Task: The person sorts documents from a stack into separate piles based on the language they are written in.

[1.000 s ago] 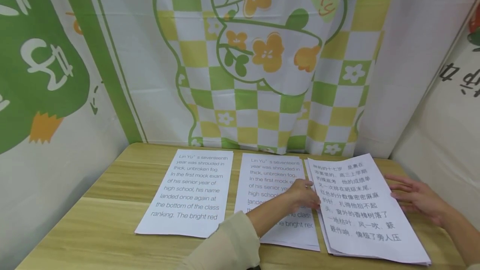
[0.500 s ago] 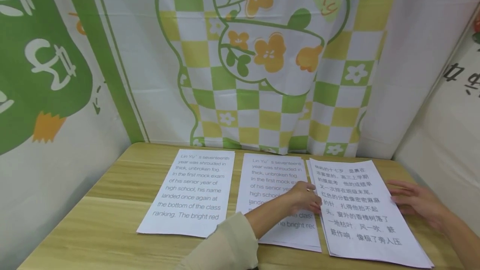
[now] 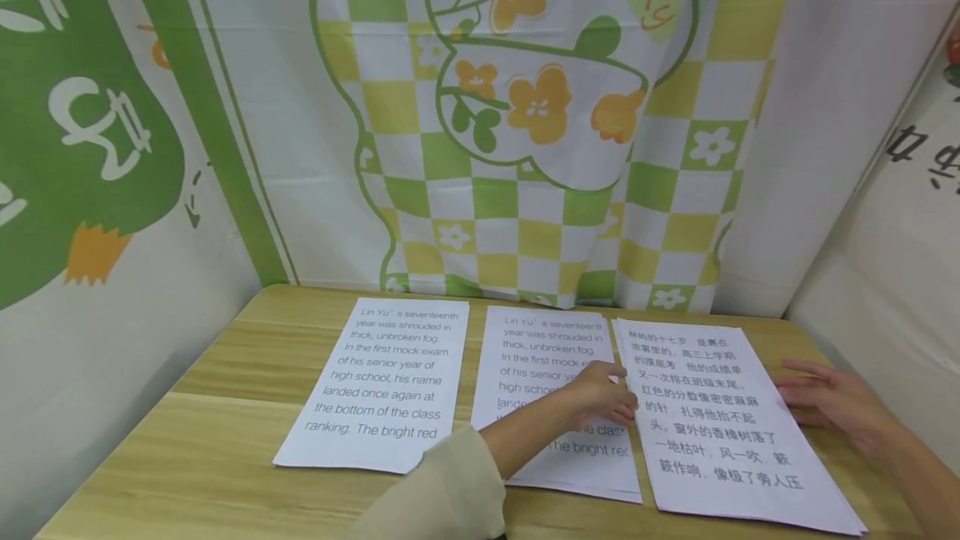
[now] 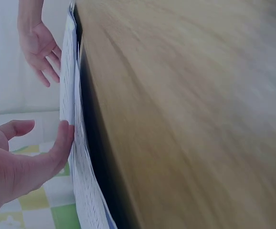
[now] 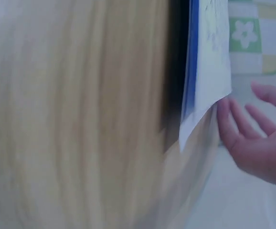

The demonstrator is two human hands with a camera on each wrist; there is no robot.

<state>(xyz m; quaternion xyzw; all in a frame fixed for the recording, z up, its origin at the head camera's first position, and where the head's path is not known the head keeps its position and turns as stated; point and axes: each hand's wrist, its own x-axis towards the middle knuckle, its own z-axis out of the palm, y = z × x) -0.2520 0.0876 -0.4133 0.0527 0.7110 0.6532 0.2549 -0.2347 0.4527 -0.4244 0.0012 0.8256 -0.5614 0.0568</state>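
A stack of white sheets printed with Chinese text point(image 3: 712, 423) lies on the right side of the wooden table, its sheets nearly lined up. At its left edge is my left hand point(image 3: 600, 397), fingers loosely bent, with a fingertip touching the paper side in the left wrist view. My right hand point(image 3: 836, 402) is beside the right edge, fingers spread and fairly straight. In the right wrist view, that hand point(image 5: 262, 138) has its fingertips by the edge of the sheets point(image 5: 213, 62). Part of the middle English-text stack point(image 3: 540, 357) is hidden under my left forearm.
Another stack of English-text sheets point(image 3: 382, 390) lies further left on the wooden table point(image 3: 187, 448). A checkered, flower-patterned curtain point(image 3: 517, 123) hangs right behind the table's back edge. Pale walls stand on both sides.
The top Chinese-text sheet has come down and in line with the sheets beneath it. My right hand has drifted slightly right, while the left hand has moved only a little left.
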